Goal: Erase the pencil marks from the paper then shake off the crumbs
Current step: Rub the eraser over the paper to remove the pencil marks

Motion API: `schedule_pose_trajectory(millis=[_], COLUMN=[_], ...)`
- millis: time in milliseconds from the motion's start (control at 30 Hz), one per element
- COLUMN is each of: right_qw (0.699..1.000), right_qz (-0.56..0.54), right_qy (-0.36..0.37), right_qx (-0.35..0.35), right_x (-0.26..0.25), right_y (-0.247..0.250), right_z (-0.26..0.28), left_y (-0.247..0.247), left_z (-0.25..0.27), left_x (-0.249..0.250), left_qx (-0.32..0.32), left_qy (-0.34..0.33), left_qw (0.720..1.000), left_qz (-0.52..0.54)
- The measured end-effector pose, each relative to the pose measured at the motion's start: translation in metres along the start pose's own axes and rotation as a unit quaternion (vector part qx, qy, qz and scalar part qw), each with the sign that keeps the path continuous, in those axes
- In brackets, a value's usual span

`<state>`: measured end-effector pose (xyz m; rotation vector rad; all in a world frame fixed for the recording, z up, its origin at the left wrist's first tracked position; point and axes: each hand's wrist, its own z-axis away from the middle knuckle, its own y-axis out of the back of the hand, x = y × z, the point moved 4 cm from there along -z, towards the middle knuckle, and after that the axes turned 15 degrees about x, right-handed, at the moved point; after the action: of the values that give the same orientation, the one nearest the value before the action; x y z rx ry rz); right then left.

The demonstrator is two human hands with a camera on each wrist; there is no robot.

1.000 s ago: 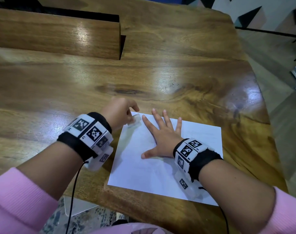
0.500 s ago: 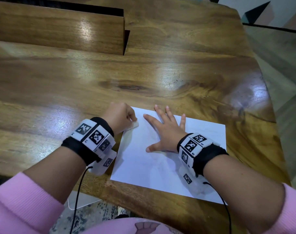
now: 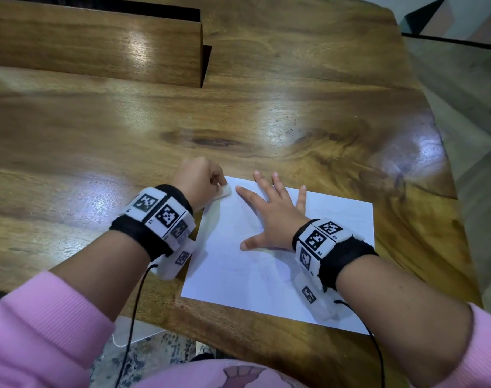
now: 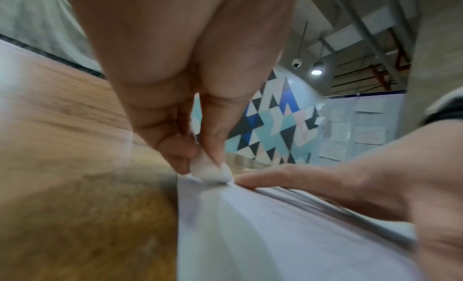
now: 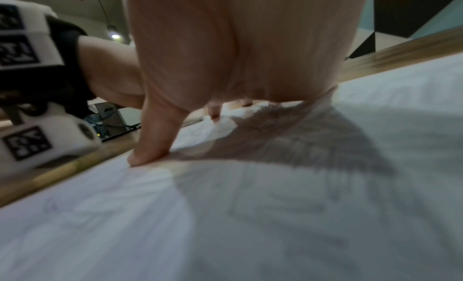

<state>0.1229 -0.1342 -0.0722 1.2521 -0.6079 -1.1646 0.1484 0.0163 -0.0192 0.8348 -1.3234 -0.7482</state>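
Note:
A white sheet of paper [image 3: 266,270] lies on the wooden table [image 3: 98,130] near its front edge, with faint pencil marks [image 5: 62,208] on it. My left hand [image 3: 202,180] pinches a small white eraser [image 3: 223,191] between thumb and fingers, its tip on the paper's far left corner [image 4: 213,172]. My right hand [image 3: 269,217] lies flat on the paper [image 5: 250,226] with fingers spread, its index fingertip just right of the eraser. The thumb [image 5: 150,142] presses down on the sheet.
A raised wooden block [image 3: 98,43] stands at the back left of the table. The table's rounded right edge [image 3: 460,219] drops to the floor beyond. A white object [image 3: 132,334] lies on the floor below the front edge.
The left hand with the eraser has slid a little back and forth at the paper's far left corner. The right hand stays flat on the sheet. The camera has tilted slightly.

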Motion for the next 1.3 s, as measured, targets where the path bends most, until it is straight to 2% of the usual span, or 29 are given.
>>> schedule_pose_trajectory(millis=[33, 67, 100, 200, 233, 267, 367, 400, 433, 467, 567, 600, 633, 733, 800, 833, 967, 1033, 1200, 1300], right_qw=[1.000, 1.000, 1.000, 1.000, 1.000, 1.000, 1.000, 1.000, 1.000, 1.000, 1.000, 1.000, 1.000, 1.000, 1.000, 1.000, 1.000, 1.000, 1.000, 1.000], right_qz=[0.000, 0.001, 0.003, 0.007, 0.008, 0.007, 0.002, 0.001, 0.001, 0.002, 0.006, 0.007, 0.007, 0.002, 0.002, 0.002, -0.001, -0.001, -0.004, -0.010], right_qy=[-0.001, -0.002, -0.002, 0.000, 0.000, 0.001, 0.000, 0.000, -0.001, -0.001, 0.000, 0.000, 0.000, -0.004, -0.005, -0.005, -0.004, -0.005, -0.004, -0.003], right_qx=[0.000, 0.000, 0.000, -0.003, -0.003, -0.004, -0.004, -0.004, -0.004, -0.003, -0.002, -0.003, -0.004, -0.006, -0.007, -0.007, -0.006, -0.004, 0.001, 0.004], right_x=[0.000, 0.000, 0.000, 0.001, 0.001, 0.001, 0.001, 0.001, 0.000, 0.000, 0.000, 0.000, 0.000, 0.001, 0.000, 0.000, 0.001, 0.000, 0.000, 0.000], right_y=[0.000, 0.000, 0.000, -0.002, -0.002, -0.001, -0.001, -0.001, -0.001, -0.001, -0.002, -0.002, -0.002, -0.002, -0.002, -0.001, -0.001, -0.001, -0.001, -0.001], right_z=[0.000, 0.000, 0.000, -0.001, -0.001, -0.001, -0.001, -0.001, -0.001, -0.001, -0.001, 0.000, 0.000, 0.000, 0.000, 0.000, 0.000, 0.000, 0.001, 0.001], left_y=[0.002, 0.001, 0.000, -0.006, -0.007, -0.006, -0.004, -0.004, -0.005, -0.006, -0.008, -0.008, -0.007, -0.005, -0.006, -0.007, -0.010, -0.009, -0.015, -0.014], left_z=[-0.001, 0.000, 0.003, 0.021, 0.023, 0.021, 0.001, -0.002, -0.002, 0.001, 0.024, 0.027, 0.025, 0.003, 0.000, 0.003, 0.028, 0.029, 0.019, 0.031], left_x=[0.002, 0.002, 0.000, -0.007, -0.008, -0.008, -0.007, -0.006, -0.005, -0.006, -0.009, -0.009, -0.009, -0.005, -0.003, -0.003, -0.004, -0.004, -0.001, 0.000], left_qx=[0.033, 0.036, 0.014, -0.118, -0.135, -0.119, 0.010, 0.032, 0.028, -0.002, -0.161, -0.185, -0.178, -0.041, 0.004, -0.006, -0.112, -0.092, 0.008, -0.016], left_qy=[0.003, 0.003, -0.002, -0.043, -0.045, -0.040, 0.011, 0.016, 0.011, -0.003, -0.055, -0.061, -0.059, -0.029, -0.019, -0.023, -0.077, -0.074, -0.049, -0.072], left_qw=[0.999, 0.999, 1.000, 0.992, 0.989, 0.992, 1.000, 0.999, 1.000, 1.000, 0.984, 0.979, 0.980, 0.998, 1.000, 0.999, 0.989, 0.992, 0.999, 0.997], left_qz=[0.007, 0.011, 0.009, -0.025, -0.027, -0.021, 0.009, 0.005, -0.001, -0.005, -0.051, -0.064, -0.064, -0.021, -0.016, -0.021, -0.058, -0.054, -0.014, -0.033])
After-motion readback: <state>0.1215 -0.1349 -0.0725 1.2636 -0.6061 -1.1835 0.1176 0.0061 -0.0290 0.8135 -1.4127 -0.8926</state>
